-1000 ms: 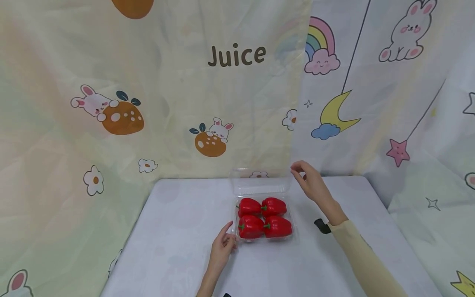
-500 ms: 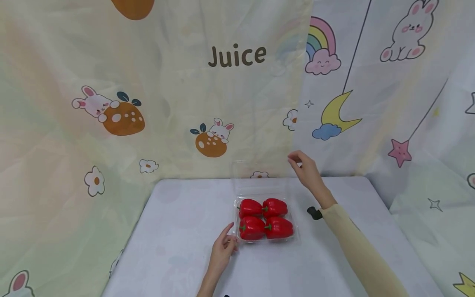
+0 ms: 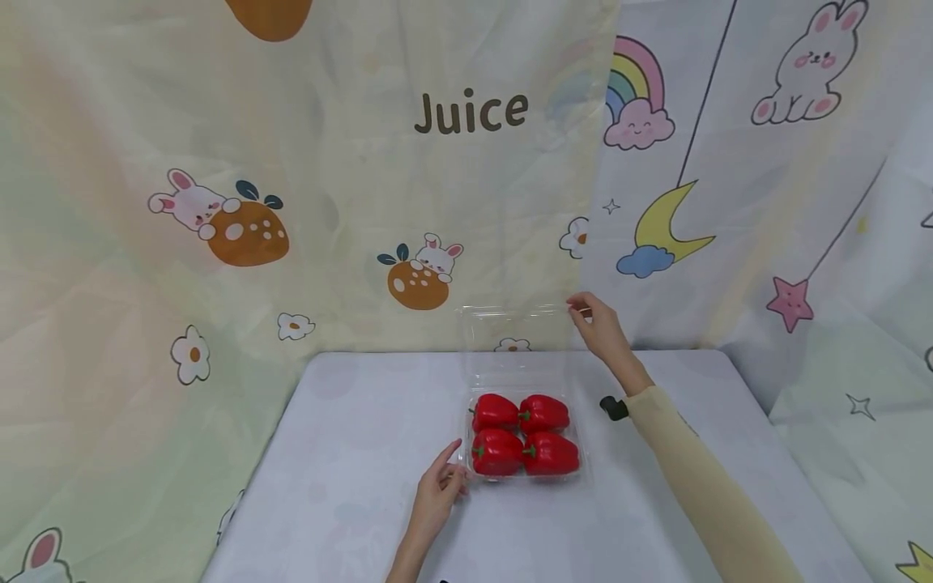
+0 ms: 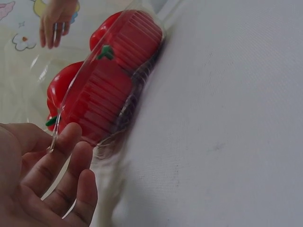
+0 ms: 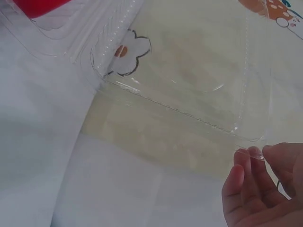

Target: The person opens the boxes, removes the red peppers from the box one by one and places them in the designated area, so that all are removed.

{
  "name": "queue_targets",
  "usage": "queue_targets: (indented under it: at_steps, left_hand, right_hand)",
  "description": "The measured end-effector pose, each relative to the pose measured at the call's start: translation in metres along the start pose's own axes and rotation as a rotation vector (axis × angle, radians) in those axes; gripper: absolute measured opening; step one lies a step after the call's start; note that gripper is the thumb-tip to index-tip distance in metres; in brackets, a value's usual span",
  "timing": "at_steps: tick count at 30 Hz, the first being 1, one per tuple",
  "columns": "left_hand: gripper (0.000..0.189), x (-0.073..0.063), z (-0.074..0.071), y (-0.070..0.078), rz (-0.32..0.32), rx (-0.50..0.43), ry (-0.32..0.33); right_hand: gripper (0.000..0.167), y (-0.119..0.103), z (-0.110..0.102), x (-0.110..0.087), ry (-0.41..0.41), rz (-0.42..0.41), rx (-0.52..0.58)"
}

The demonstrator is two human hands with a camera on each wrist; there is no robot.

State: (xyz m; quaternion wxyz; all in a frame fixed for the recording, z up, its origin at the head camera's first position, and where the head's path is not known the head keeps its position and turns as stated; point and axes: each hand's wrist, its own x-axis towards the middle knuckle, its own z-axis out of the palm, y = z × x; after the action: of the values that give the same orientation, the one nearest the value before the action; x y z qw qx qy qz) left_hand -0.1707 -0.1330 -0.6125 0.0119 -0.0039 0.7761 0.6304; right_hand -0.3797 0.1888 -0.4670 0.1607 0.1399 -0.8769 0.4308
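Several red bell peppers (image 3: pixel 551 454) with green stems sit in a clear plastic clamshell container (image 3: pixel 525 479) on the white table. Its clear lid (image 3: pixel 519 325) stands raised at the back, hinged along the far side. My right hand (image 3: pixel 601 326) pinches the lid's upper right corner between thumb and fingertips, plain in the right wrist view. At the container's near left corner is my left hand (image 3: pixel 437 491). In the left wrist view the left thumb and fingers (image 4: pixel 71 137) pinch the container's rim.
White cloth covers the table (image 3: pixel 364 453). Behind it hangs a printed curtain (image 3: pixel 350 162), which shows through the clear lid. A small black device (image 3: pixel 614 408) is at the right wrist, by the cream sleeve (image 3: pixel 700 478).
The right hand has risen with the lid corner, and the lid has swung further upright. The left hand stays at the container's near left corner; the peppers lie as before.
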Motion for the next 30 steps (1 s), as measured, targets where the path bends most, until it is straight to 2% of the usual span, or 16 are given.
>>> queue_targets:
  at_steps: [8,15,21,26,30]
  left_hand:
    - [0.053,-0.002,-0.005,0.002,-0.021,-0.022,-0.031]
    - [0.052,-0.003,-0.005,0.001,-0.041,0.02,-0.057]
    - [0.053,-0.006,-0.003,0.003,-0.07,0.045,-0.066]
    - [0.052,-0.007,-0.004,0.003,-0.062,0.067,-0.078]
    - [0.049,-0.002,-0.007,0.002,-0.034,0.091,-0.09]
  right_hand:
    - [0.033,0.012,0.003,0.0,-0.045,0.077,-0.005]
    - [0.042,0.028,0.006,-0.002,-0.109,0.116,-0.009]
    - [0.05,0.041,0.011,-0.003,-0.179,0.181,0.002]
    - [0.053,0.046,0.014,-0.004,-0.213,0.221,0.032]
    - [0.055,0.047,0.017,-0.005,-0.227,0.252,0.058]
